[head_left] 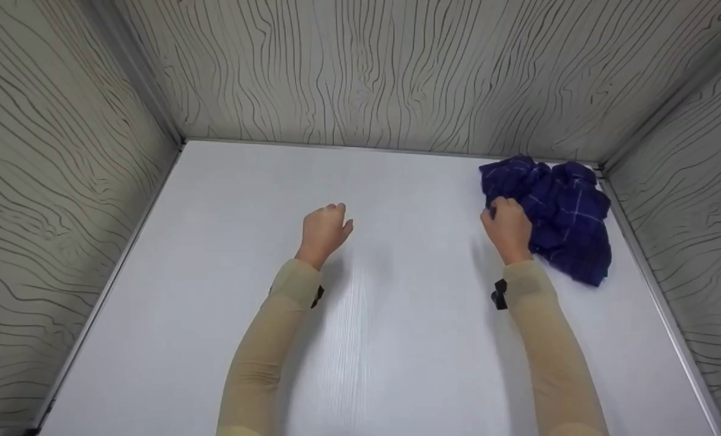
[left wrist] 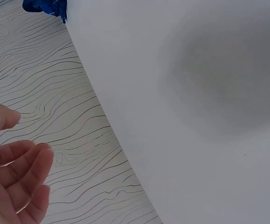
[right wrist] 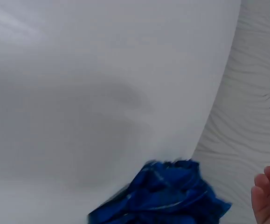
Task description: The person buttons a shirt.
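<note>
A crumpled dark blue cloth (head_left: 569, 212) with thin pale check lines lies in a heap at the far right corner of the white table (head_left: 408, 339). My right hand (head_left: 508, 227) overlaps the cloth's left side in the head view. In the right wrist view, its loosely bent fingers (right wrist: 267, 189) show apart from the cloth (right wrist: 165, 193), holding nothing. Left of the table's middle hovers my left hand (head_left: 324, 230). The left wrist view shows its fingers (left wrist: 30, 170) gently bent and the palm bare.
Pale panels with dark wood-grain lines stand around the table: a back wall (head_left: 360, 72), a left wall (head_left: 51, 200) and a right wall (head_left: 693, 212). Metal edging (head_left: 124, 257) runs along the table's sides. Dark straps show at both wrists, over beige sleeves (head_left: 257, 363).
</note>
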`<state>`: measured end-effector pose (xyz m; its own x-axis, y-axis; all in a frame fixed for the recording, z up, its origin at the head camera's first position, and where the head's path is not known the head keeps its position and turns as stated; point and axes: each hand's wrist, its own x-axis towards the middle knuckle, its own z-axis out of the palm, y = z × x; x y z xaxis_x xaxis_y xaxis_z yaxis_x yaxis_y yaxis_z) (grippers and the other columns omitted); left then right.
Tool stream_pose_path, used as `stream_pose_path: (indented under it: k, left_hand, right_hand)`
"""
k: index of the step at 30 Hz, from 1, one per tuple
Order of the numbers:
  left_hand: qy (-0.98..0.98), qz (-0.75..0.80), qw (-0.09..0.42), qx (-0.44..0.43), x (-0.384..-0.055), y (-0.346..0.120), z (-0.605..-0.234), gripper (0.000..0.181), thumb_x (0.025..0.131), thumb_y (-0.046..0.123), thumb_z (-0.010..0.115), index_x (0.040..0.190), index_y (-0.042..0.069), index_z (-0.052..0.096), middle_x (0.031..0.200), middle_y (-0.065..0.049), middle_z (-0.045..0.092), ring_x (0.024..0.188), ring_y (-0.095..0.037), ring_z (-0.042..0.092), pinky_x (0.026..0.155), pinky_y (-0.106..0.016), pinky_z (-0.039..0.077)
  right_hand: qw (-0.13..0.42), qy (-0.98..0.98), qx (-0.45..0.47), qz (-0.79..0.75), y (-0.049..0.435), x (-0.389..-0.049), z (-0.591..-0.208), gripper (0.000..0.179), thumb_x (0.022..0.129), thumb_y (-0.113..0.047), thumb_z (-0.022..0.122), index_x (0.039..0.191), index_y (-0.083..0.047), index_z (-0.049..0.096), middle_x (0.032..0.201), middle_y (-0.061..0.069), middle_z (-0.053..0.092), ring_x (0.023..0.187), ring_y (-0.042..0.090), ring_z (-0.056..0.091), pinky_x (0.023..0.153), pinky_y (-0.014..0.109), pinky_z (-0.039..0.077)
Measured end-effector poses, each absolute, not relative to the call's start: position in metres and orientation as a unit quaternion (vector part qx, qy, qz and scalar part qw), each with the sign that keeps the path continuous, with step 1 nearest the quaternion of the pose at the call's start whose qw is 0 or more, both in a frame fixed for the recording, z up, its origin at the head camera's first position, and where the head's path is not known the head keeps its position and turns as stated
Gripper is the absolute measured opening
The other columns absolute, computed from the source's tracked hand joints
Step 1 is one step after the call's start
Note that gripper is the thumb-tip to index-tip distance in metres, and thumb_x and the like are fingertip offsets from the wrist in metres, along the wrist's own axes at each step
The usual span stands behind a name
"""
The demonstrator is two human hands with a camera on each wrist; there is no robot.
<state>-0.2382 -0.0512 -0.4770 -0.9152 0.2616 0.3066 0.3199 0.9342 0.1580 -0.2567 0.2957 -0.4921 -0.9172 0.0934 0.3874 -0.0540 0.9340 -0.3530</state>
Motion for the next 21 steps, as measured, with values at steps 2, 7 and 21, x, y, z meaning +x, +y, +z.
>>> stream_pose_path:
  k: [2, 7, 21]
  left_hand:
    - [-0.973, -0.109, 0.138, -0.148, -0.237, -0.053, -0.48, 0.021, 0.082, 0.024, 0.06, 0.078, 0.004, 0.06, 0.061, -0.006, 0.055, 0.046, -0.011, 0.04, 0.044, -0.028, 0.043]
    - [-0.974, -0.115, 0.131, -0.143, -0.233, -0.058, -0.487, 0.021, 0.082, 0.024, 0.061, 0.079, 0.003, 0.06, 0.062, -0.006, 0.056, 0.046, -0.01, 0.041, 0.044, -0.027, 0.043]
    - [-0.98, -0.105, 0.101, -0.136, -0.234, -0.062, -0.496, 0.02, 0.082, 0.023, 0.061, 0.082, 0.003, 0.062, 0.062, -0.005, 0.056, 0.047, -0.01, 0.039, 0.044, -0.026, 0.043]
  right_hand:
    - [0.183, -0.963, -0.049, 0.19, 0.313, -0.259, -0.495, 0.024, 0.082, -0.014, 0.057, 0.095, 0.007, 0.056, 0.093, 0.024, 0.052, 0.087, 0.039, 0.049, 0.07, 0.05, 0.041]
    - [0.145, -0.963, -0.115, 0.196, 0.347, -0.262, -0.498, 0.038, 0.084, -0.016, 0.056, 0.112, 0.008, 0.046, 0.112, 0.029, 0.04, 0.103, 0.042, 0.036, 0.08, 0.053, 0.035]
    - [-0.034, -0.957, -0.145, 0.25, 0.39, -0.264, -0.521, 0.072, 0.083, -0.024, 0.058, 0.133, 0.008, 0.019, 0.123, 0.043, 0.022, 0.11, 0.057, 0.026, 0.086, 0.063, 0.027]
